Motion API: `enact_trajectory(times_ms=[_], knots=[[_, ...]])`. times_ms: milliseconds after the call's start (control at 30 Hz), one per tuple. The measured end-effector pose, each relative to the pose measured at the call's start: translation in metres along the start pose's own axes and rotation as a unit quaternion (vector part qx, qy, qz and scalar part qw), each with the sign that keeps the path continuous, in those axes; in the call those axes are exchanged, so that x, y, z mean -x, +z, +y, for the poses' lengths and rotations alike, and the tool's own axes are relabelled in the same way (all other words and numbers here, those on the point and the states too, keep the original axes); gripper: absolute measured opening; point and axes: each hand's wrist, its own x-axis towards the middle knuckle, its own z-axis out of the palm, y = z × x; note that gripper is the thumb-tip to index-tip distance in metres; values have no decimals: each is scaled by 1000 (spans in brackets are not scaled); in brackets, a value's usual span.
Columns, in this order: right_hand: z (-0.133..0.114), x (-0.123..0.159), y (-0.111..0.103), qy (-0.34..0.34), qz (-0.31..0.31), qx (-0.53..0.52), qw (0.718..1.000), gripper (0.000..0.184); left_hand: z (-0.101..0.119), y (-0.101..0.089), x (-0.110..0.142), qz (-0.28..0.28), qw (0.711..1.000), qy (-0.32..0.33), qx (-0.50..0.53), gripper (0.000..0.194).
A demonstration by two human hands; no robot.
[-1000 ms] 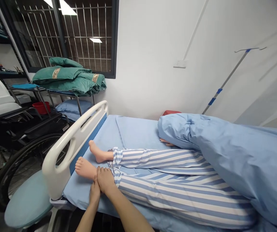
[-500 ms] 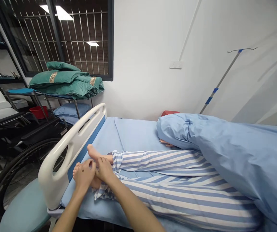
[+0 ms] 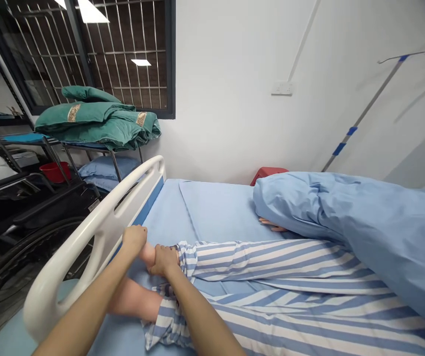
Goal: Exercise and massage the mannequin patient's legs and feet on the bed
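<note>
Two bare feet stick out of blue-and-white striped trousers (image 3: 271, 262) on a bed; whether they belong to a person or a manikin I cannot tell. My left hand (image 3: 135, 238) is wrapped over the front of the far foot (image 3: 147, 254), hiding its toes. Around the ankle of that same foot my right hand (image 3: 165, 260) is closed, just below the trouser cuff (image 3: 188, 257). The near foot (image 3: 134, 299) rests on the blue sheet (image 3: 212, 207), partly covered by my left forearm.
A white bed end board (image 3: 97, 212) rises close to my left arm. Beyond it stand a wheelchair (image 3: 45, 217) and a rack with folded green bedding (image 3: 101, 121). A blue quilt (image 3: 364, 217) covers the figure's upper part. Behind the bed leans an IV pole (image 3: 368, 109).
Both my hands have shifted from the near foot to the far one, the left onto its front and the right onto its ankle. The view has moved slightly too.
</note>
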Motion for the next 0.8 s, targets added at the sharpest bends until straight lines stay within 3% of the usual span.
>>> enact_trajectory(times_ms=[233,600,800], knots=[[1,-2,1,3,-3,8,1000,58,14,7,-19,-37,998,-5,-52,31],[-3,11,-3,-1,16,18,1000,63,4,14,22,82,997,-12,-9,37],[-1,14,3,-13,44,17,999,60,-16,11,27,23,1000,-7,8,37]])
